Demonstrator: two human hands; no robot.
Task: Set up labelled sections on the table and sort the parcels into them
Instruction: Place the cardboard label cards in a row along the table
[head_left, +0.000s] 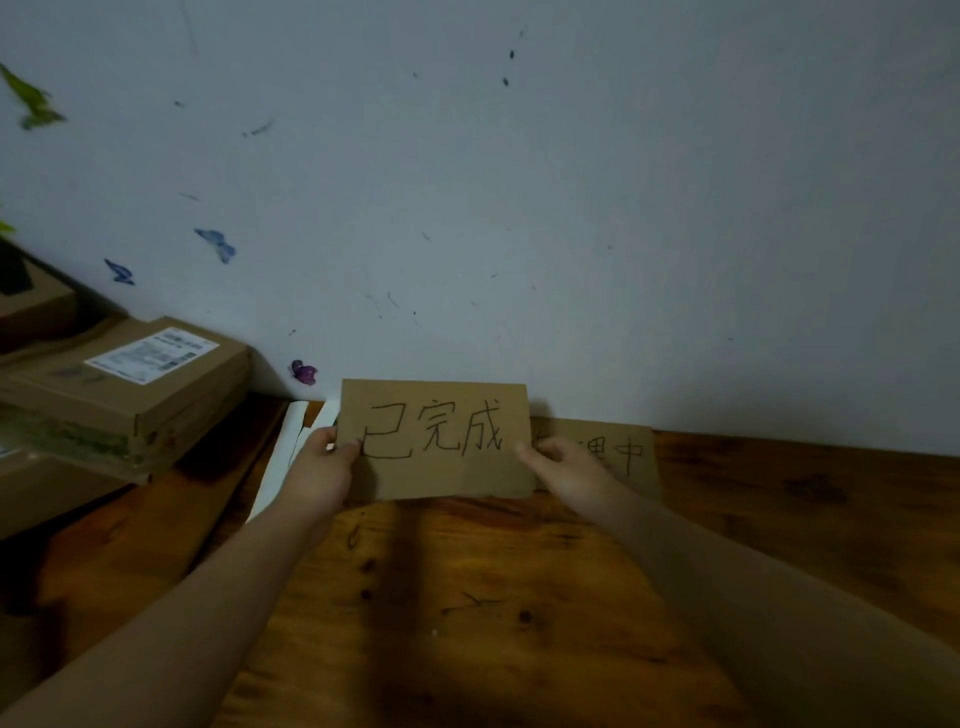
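upright against the wall, both hands pinch the cardboard sign: left hand its left edge, right hand its right, overlapping a second sign beside it on the table.

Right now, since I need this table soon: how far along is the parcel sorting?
Done: one cardboard sign, its text ending 理中, stands at the wall. In hand: the left hand and right hand hold the 已完成 sign by its side edges, near the wall. Left: the stacked parcels at the left sit unsorted; none lies before either sign.
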